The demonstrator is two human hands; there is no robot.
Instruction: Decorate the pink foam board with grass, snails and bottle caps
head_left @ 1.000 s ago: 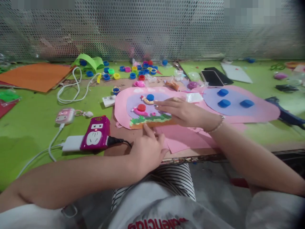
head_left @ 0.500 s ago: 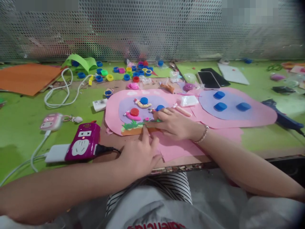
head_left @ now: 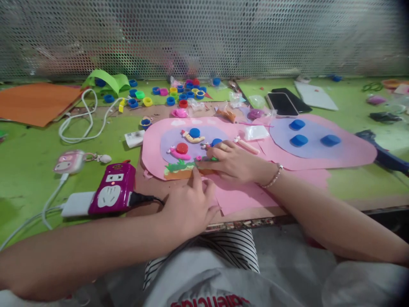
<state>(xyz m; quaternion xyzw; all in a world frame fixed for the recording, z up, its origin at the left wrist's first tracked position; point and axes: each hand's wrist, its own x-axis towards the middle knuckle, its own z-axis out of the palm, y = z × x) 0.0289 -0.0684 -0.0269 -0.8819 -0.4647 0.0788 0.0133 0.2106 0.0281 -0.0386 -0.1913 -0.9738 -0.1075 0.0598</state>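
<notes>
Basically, a green bench (head_left: 28,136) is overlaid mid-front by a left pink cutout (head_left: 151,147) and a right pink cutout (head_left: 359,151), each bearing a lavender oval. The right hand (head_left: 236,162) is laid palm-down over the left one's lower part; its grip cannot be told, underside hidden. The left hand (head_left: 188,204) is kept loose, grip open, nothing held, index fingertip placed at that cutout's lower edge. At left, a magenta power adapter (head_left: 119,181) is seen. Clay grass (head_left: 180,167) is set along the lower edge; above it, a pink clay snail (head_left: 179,156) is topped by a red cap (head_left: 182,148).
</notes>
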